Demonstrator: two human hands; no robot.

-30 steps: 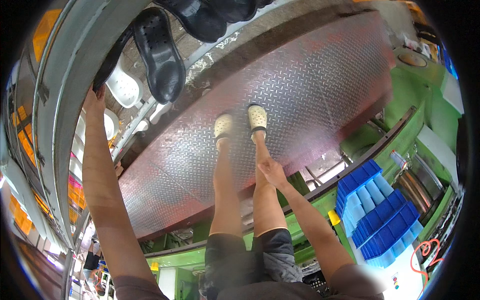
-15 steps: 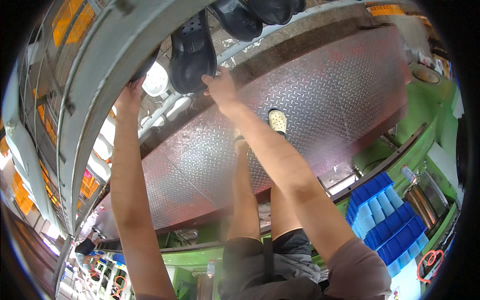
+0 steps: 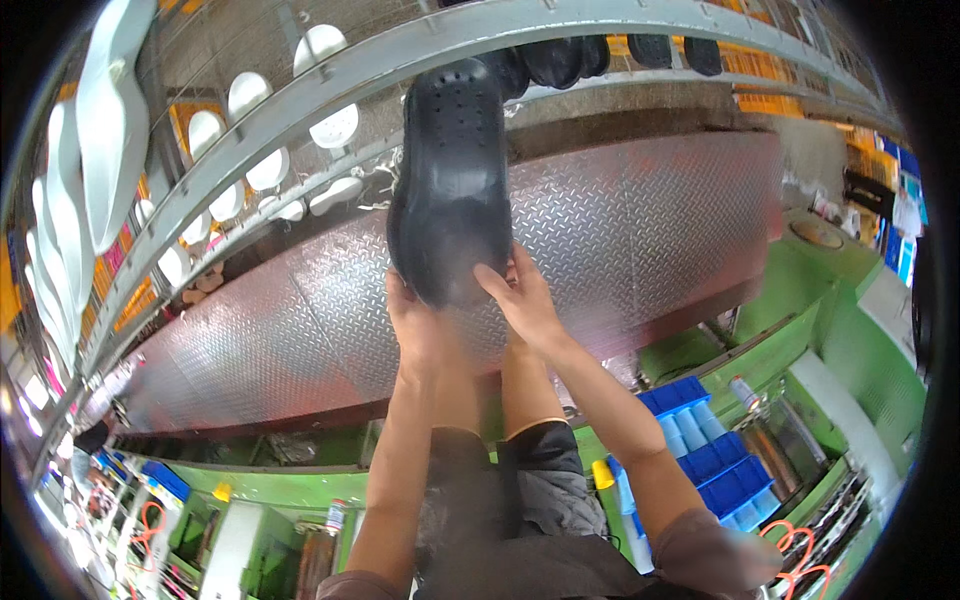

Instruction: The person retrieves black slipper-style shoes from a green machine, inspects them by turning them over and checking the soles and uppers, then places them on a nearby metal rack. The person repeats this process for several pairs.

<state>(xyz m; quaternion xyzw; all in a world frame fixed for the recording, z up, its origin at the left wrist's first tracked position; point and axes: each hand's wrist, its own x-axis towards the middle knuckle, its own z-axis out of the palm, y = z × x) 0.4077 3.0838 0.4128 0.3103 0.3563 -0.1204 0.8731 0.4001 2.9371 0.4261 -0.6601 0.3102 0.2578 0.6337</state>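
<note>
A black perforated clog shoe [image 3: 452, 180] hangs toe-up from the grey metal overhead rail [image 3: 300, 110]. My left hand [image 3: 418, 325] cups its lower end from the left and underneath. On the right side of that lower end, my right hand [image 3: 520, 300] grips the shoe with fingers spread on it. Further black shoes [image 3: 560, 58] sit on the rail behind it. My legs stand below on the metal chequer-plate platform [image 3: 640, 230].
White shoe moulds [image 3: 320, 90] line the racks at upper left. Blue compartment bins [image 3: 715, 455] and green machine housing [image 3: 820, 330] lie at lower right. Cans and orange hoses sit near the bottom edge. A person stands far right.
Both hands have come together on the black shoe. One second ago my left arm reached up to the rail and my right hung low; the view has tilted upward.
</note>
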